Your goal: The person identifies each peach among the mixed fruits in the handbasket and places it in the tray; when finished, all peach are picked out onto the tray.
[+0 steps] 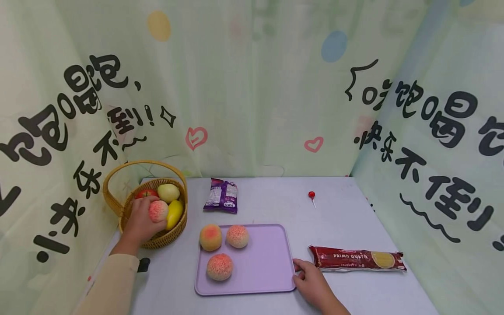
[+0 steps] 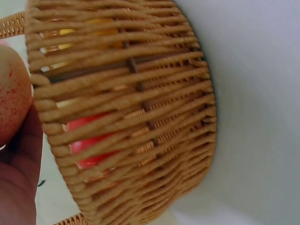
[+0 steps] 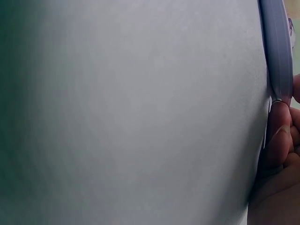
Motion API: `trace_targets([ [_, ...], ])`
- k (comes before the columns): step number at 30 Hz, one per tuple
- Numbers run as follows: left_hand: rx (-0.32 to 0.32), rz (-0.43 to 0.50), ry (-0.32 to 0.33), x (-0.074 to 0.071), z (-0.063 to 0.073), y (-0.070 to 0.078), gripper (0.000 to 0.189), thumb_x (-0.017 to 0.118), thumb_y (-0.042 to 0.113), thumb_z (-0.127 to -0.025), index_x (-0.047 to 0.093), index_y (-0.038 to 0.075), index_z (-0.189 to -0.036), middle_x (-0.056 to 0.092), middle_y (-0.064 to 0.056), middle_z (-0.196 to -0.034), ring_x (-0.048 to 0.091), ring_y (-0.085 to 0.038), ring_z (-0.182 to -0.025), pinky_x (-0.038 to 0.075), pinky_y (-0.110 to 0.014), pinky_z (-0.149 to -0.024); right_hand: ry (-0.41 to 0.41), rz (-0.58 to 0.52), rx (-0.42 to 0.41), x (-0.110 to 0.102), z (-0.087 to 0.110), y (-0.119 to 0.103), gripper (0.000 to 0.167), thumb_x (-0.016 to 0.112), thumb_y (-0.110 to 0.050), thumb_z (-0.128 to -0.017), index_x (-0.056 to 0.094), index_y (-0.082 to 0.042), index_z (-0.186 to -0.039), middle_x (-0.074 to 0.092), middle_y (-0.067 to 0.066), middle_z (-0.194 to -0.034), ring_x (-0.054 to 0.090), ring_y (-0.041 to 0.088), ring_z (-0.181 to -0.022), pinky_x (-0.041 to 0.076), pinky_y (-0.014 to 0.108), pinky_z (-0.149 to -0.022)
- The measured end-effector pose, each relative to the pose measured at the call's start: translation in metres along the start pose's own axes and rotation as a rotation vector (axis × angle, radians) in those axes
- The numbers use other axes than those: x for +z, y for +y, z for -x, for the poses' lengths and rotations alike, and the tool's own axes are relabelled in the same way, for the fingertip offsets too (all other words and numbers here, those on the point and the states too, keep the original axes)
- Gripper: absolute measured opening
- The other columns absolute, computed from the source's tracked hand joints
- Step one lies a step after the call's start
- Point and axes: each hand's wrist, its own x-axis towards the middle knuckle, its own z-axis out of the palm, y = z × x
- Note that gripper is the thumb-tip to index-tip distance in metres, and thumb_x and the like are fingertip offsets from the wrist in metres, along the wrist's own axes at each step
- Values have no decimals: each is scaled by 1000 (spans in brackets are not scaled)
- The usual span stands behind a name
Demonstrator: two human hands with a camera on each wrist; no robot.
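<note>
My left hand (image 1: 141,223) grips a pink-speckled peach (image 1: 159,211) at the wicker basket (image 1: 173,236). The left wrist view shows that peach (image 2: 11,93) beside the basket's rim, with the fingers against it. Inside the basket lie a red fruit (image 1: 146,193), a pale yellow-green round fruit (image 1: 168,193) and a yellow elongated fruit (image 1: 174,214). My right hand (image 1: 313,282) pinches the right edge of the lilac tray (image 1: 260,271); in the right wrist view its fingers meet the tray's edge (image 3: 280,51). On the tray's left half sit an orange peach (image 1: 210,237) and two pink-speckled peaches (image 1: 237,236).
Behind the tray lies a purple snack bag (image 1: 221,196). A red lollipop (image 1: 312,195) is at the back right. To the right of the tray rests a dark red spaghetti pack (image 1: 358,259). Printed curtains (image 1: 252,109) enclose the white table (image 1: 271,201).
</note>
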Motion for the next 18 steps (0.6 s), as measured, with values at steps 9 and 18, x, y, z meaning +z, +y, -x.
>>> trace_targets([
  [9, 38, 58, 39, 3, 6, 14, 77, 86, 18, -74, 45, 13, -139, 40, -23, -139, 51, -40, -112, 51, -60, -91, -5, 8, -1, 0, 0, 1, 51, 72, -6, -89, 60, 5, -137, 65, 2, -104, 55, 14, -82, 49, 23, -63],
  [18, 101, 75, 46, 8, 14, 28, 71, 84, 13, -74, 50, 11, -137, 46, -20, -137, 51, -39, -116, 52, -62, -94, -3, 9, 7, 0, 0, -1, 51, 72, -6, -89, 60, 5, -137, 65, 1, -104, 55, 14, -82, 49, 23, -64],
])
